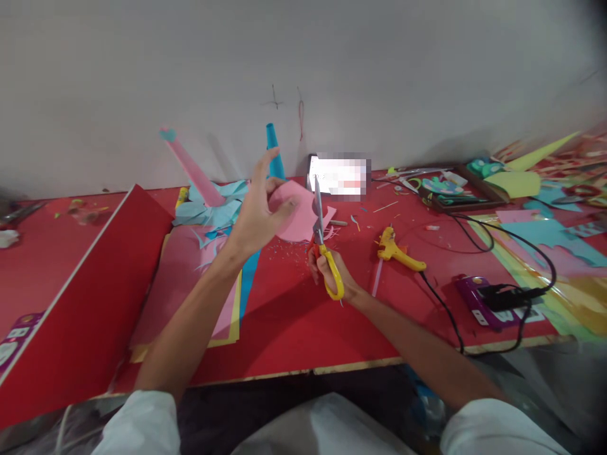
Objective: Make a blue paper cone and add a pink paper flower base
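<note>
Pink paper (294, 218) with a rounded edge is pinched between the thumb and fingers of my left hand (263, 212). My right hand (334, 275) grips scissors (318, 218) with yellow and red handles. Their blades point up toward the wall and lie at the right side of the pink paper, where a curved notch shows. Thin pink offcuts (331, 233) lie beside the blades on the red table. Part of my right hand is hidden behind the yellow handle.
A yellow glue gun (398, 253) with a black cord lies right of my right hand. Behind stand a lit screen (334, 175), a blue cone (275, 151) and a pink cone (194, 170). A red board (95, 297) rises at left; a purple power strip (488, 303) lies at right.
</note>
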`<state>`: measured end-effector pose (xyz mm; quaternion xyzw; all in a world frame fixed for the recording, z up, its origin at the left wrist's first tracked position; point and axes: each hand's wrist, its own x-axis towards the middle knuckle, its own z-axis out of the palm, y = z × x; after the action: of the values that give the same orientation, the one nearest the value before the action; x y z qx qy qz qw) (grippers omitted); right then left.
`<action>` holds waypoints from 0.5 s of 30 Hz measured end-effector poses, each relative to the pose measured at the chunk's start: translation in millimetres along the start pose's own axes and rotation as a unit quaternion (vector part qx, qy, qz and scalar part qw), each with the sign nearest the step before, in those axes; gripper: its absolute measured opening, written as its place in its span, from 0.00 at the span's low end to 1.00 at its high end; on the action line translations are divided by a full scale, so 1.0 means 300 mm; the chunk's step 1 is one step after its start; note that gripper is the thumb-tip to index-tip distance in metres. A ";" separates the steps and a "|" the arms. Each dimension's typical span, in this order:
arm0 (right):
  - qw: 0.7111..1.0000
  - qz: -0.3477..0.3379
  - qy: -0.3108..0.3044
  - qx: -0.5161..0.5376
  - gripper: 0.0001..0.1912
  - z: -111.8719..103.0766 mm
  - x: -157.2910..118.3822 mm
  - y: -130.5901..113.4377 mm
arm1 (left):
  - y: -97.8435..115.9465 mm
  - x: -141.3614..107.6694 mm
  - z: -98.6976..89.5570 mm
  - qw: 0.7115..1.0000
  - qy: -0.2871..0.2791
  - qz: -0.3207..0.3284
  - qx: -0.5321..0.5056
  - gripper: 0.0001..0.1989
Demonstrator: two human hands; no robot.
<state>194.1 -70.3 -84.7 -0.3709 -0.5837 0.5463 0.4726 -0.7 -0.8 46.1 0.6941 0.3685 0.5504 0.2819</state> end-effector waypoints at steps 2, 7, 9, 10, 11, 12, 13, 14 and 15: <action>1.000 0.003 0.007 -0.002 0.42 -0.002 0.000 0.002 | -0.009 -0.008 0.006 0.998 -0.051 -0.018 -0.013 0.45; 1.000 0.006 0.015 0.016 0.38 0.006 0.003 0.008 | -0.026 -0.005 -0.001 0.995 -0.089 -0.026 -0.028 0.53; 0.999 0.005 0.019 0.048 0.36 0.013 0.011 0.005 | -0.025 0.002 -0.015 0.994 -0.100 -0.025 -0.024 0.53; 0.998 0.002 0.022 0.065 0.35 0.016 0.016 0.002 | -0.022 0.004 -0.022 0.993 -0.115 -0.028 -0.023 0.52; 0.997 -0.004 0.024 0.077 0.34 0.018 0.021 -0.002 | -0.016 0.004 -0.027 0.990 -0.137 -0.034 -0.024 0.51; 0.996 -0.012 0.025 0.085 0.33 0.019 0.025 -0.005 | -0.009 0.003 -0.030 0.985 -0.164 -0.041 -0.024 0.49; 0.996 -0.018 0.025 0.089 0.32 0.019 0.028 -0.009 | 0.000 0.000 -0.030 0.980 -0.193 -0.050 -0.022 0.48; 0.995 -0.022 0.027 0.092 0.30 0.017 0.031 -0.011 | 0.011 -0.004 -0.027 0.973 -0.221 -0.058 -0.016 0.46; 0.995 -0.022 0.028 0.098 0.29 0.015 0.033 -0.014 | 0.022 -0.010 -0.021 0.967 -0.246 -0.065 -0.007 0.44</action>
<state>187.5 -62.9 -79.0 -0.3251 -0.5219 0.5793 0.5350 -5.9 -6.9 51.2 0.7807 0.3282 0.3460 0.4039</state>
